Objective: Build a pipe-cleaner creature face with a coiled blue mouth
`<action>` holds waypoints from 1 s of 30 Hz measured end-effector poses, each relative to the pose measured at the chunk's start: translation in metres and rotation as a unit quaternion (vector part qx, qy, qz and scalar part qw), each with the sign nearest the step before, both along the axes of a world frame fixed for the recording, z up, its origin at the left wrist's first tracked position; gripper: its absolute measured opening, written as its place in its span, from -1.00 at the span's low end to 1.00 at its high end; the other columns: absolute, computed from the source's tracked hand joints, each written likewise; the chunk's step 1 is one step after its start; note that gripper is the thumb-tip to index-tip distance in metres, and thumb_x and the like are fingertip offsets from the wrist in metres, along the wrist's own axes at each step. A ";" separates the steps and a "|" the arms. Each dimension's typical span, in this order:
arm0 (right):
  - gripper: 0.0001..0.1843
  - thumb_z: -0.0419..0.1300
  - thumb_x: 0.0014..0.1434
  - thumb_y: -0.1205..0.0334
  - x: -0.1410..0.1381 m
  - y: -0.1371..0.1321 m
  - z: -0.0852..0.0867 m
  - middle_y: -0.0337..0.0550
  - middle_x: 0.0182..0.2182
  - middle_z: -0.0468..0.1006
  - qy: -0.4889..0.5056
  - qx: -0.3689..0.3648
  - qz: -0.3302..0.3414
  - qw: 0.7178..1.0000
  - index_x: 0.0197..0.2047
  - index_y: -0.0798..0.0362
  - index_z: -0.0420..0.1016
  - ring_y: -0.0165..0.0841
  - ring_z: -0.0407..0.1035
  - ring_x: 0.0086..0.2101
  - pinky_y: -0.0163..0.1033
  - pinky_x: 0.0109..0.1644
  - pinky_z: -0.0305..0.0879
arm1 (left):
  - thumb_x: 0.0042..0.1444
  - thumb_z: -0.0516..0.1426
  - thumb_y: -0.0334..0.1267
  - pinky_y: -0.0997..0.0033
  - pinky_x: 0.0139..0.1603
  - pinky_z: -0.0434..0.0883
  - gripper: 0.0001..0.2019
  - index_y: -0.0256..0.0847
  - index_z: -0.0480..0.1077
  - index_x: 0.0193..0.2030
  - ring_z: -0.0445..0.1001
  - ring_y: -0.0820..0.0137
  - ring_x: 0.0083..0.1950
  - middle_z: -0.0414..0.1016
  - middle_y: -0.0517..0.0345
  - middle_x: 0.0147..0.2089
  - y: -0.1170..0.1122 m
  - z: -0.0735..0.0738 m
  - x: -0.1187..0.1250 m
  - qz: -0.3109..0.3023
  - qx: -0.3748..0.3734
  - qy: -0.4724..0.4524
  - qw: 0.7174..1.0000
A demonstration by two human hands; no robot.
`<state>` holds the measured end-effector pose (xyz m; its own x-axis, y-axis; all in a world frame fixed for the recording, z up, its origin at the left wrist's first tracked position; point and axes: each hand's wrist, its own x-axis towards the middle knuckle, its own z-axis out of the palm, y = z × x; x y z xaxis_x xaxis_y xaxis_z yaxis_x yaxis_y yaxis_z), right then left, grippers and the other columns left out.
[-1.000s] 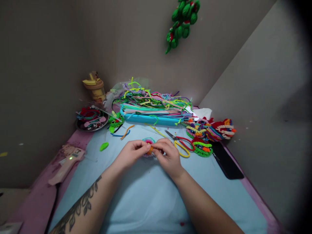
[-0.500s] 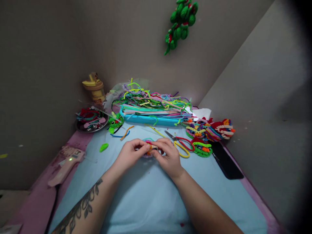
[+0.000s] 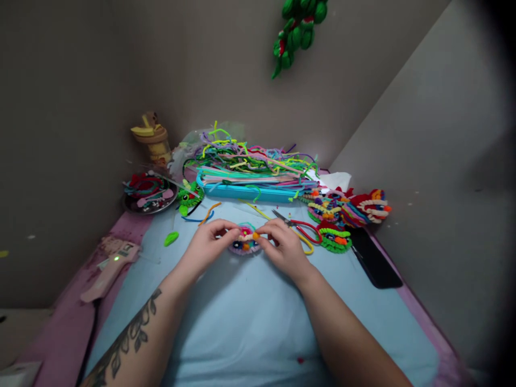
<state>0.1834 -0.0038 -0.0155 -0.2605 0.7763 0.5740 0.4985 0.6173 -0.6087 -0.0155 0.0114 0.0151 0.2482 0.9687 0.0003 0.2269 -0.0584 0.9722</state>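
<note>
Left hand [image 3: 214, 239] and right hand [image 3: 281, 248] have parted slightly since the earlier frame, uncovering the round fuzzy piece [image 3: 245, 246] on the near side of the blue tray [image 3: 242, 192], so its cream strip [image 3: 246, 237] now lies in plain view for working; left fingertips seem to pinch the strip's left end, right ones grip an orange bit [image 3: 256, 235] at its other end. Coloured fuzzy stems [image 3: 250, 176] fill the tray; left of it, a metal dish [image 3: 135, 208] holds red and teal pieces [image 3: 145, 185]
</note>
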 end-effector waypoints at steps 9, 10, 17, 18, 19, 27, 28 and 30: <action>-0.77 0.15 0.17 0.35 0.011 0.003 -0.013 -0.12 -0.31 0.47 -0.129 -0.044 0.053 0.989 -0.10 0.00 0.49 -0.29 0.36 -0.22 -0.18 -0.13 0.31 | 0.03 0.16 -0.29 0.44 -0.32 0.24 -0.94 -0.20 0.45 -0.41 0.37 0.38 -0.32 0.45 0.15 -0.37 0.004 -0.016 -0.004 -0.054 0.151 0.206 0.965; -0.78 0.16 0.16 0.35 0.010 0.004 -0.014 -0.12 -0.30 0.47 -0.127 -0.039 0.052 0.990 -0.11 0.00 0.50 -0.29 0.35 -0.22 -0.18 -0.13 0.31 | 0.03 0.16 -0.30 0.43 -0.30 0.25 -0.95 -0.20 0.44 -0.40 0.37 0.38 -0.31 0.44 0.15 -0.35 0.003 -0.018 -0.003 -0.060 0.153 0.221 0.961; -0.79 0.19 0.16 0.31 0.005 0.006 -0.021 -0.14 -0.32 0.46 -0.137 -0.055 0.026 0.989 -0.12 -0.04 0.52 -0.30 0.34 -0.21 -0.20 -0.12 0.30 | 0.05 0.14 -0.32 0.39 -0.25 0.27 -0.95 -0.19 0.43 -0.34 0.38 0.36 -0.27 0.43 0.15 -0.31 0.004 -0.022 -0.003 -0.071 0.160 0.264 0.948; -0.81 0.20 0.16 0.30 0.004 0.006 -0.021 -0.14 -0.32 0.46 -0.139 -0.056 0.023 0.988 -0.13 -0.05 0.52 -0.30 0.34 -0.21 -0.20 -0.12 0.30 | 0.05 0.14 -0.32 0.39 -0.25 0.27 -0.95 -0.19 0.43 -0.34 0.38 0.36 -0.27 0.43 0.15 -0.31 0.004 -0.021 -0.002 -0.073 0.161 0.267 0.947; -0.82 0.20 0.16 0.29 0.004 0.006 -0.022 -0.15 -0.32 0.46 -0.140 -0.057 0.022 0.988 -0.14 -0.05 0.53 -0.30 0.34 -0.21 -0.20 -0.11 0.30 | 0.06 0.14 -0.32 0.39 -0.25 0.28 -0.95 -0.19 0.43 -0.34 0.38 0.36 -0.26 0.43 0.15 -0.30 0.005 -0.021 -0.002 -0.076 0.161 0.271 0.946; -0.86 0.20 0.13 0.33 0.014 0.006 -0.014 -0.15 -0.32 0.43 -0.120 -0.055 0.019 0.991 -0.21 0.00 0.51 -0.30 0.34 -0.25 -0.21 -0.17 0.29 | 0.08 0.11 -0.33 0.38 -0.24 0.28 -0.94 -0.20 0.41 -0.36 0.38 0.36 -0.27 0.42 0.14 -0.31 0.005 -0.019 -0.006 -0.060 0.172 0.293 0.939; -0.90 0.20 0.13 0.32 0.014 0.006 -0.013 -0.15 -0.32 0.43 -0.120 -0.054 0.018 0.991 -0.25 0.01 0.51 -0.30 0.33 -0.25 -0.21 -0.17 0.29 | 0.08 0.11 -0.33 0.39 -0.24 0.28 -0.94 -0.19 0.41 -0.36 0.38 0.36 -0.27 0.42 0.14 -0.31 0.004 -0.019 -0.006 -0.060 0.173 0.293 0.939; -0.94 0.20 0.13 0.31 0.013 0.004 -0.012 -0.15 -0.33 0.43 -0.128 -0.054 0.018 0.990 -0.28 0.02 0.49 -0.30 0.33 -0.25 -0.21 -0.17 0.29 | 0.08 0.12 -0.32 0.40 -0.25 0.28 -0.95 -0.19 0.41 -0.35 0.38 0.36 -0.28 0.42 0.15 -0.31 0.003 -0.019 -0.004 -0.070 0.167 0.291 0.939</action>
